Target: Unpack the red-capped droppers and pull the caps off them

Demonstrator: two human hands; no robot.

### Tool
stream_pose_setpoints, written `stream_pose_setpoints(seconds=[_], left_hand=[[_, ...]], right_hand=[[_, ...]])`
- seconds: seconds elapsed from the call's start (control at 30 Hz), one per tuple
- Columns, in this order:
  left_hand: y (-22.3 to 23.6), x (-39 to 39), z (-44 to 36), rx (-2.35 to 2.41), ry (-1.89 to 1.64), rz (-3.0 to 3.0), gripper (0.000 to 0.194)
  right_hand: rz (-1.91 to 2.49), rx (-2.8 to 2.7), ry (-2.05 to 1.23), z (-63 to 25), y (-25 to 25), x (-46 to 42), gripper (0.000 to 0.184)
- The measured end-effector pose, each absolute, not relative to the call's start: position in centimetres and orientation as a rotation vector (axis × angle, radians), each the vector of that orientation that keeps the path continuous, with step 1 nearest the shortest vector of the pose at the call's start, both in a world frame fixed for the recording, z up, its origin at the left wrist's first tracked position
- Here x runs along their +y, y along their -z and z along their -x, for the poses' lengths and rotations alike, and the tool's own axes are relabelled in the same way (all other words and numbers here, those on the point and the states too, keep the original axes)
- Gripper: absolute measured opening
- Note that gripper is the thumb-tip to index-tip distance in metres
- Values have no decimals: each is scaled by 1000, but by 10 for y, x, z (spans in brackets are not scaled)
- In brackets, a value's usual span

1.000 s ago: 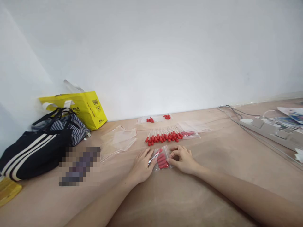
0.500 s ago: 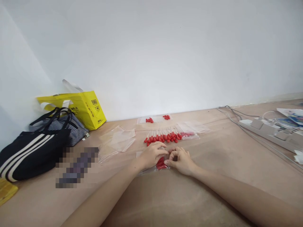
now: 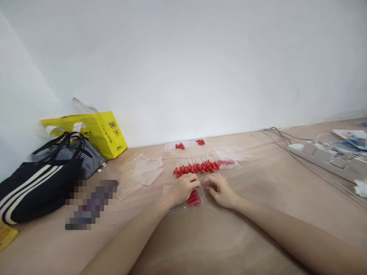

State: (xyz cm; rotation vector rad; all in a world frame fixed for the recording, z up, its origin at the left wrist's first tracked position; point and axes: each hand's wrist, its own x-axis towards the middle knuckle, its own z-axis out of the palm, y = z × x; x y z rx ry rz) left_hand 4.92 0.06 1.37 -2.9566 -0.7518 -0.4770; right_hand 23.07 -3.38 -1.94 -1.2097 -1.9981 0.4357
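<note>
A clear plastic bag [image 3: 197, 199] with red tipped pieces inside lies flat in front of me. My left hand [image 3: 185, 188] rests over its left and upper part, fingers curled down onto it and hiding much of the bag. At the bag's right edge is my right hand [image 3: 220, 191], its thumb and index finger apart, with nothing visible between them. Just beyond both hands lies a row of thin white sticks with red heads [image 3: 197, 168], fanned with the heads toward me.
Flat empty-looking clear bags [image 3: 140, 170] lie left of the sticks. A filled bag [image 3: 228, 164] and more clear bags [image 3: 236, 153] are to the right. Farther back lies another filled bag [image 3: 187, 144]. Bags [image 3: 111, 133] stand at left; a power strip [image 3: 329, 158] with cables is at right.
My right thumb and index finger have parted and moved off the bag's edge. More of the red pieces now shows. My left hand stays on the bag.
</note>
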Motion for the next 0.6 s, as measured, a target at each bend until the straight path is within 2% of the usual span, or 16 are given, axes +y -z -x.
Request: stream_pose_setpoints(seconds=[0.07,0.3,0.6], left_hand=[[-12,1,-47,-762,497,2979,23],[-13,0,-47,-784,536,3056,19],[-13,0,-47,-836,521,3092,20]], right_hand=[[1087,-2094,-313,-234,18,-32,24],[963,-2134,1,-226,18,-31,7],[931,-2164,146,-225,23,-28,8]])
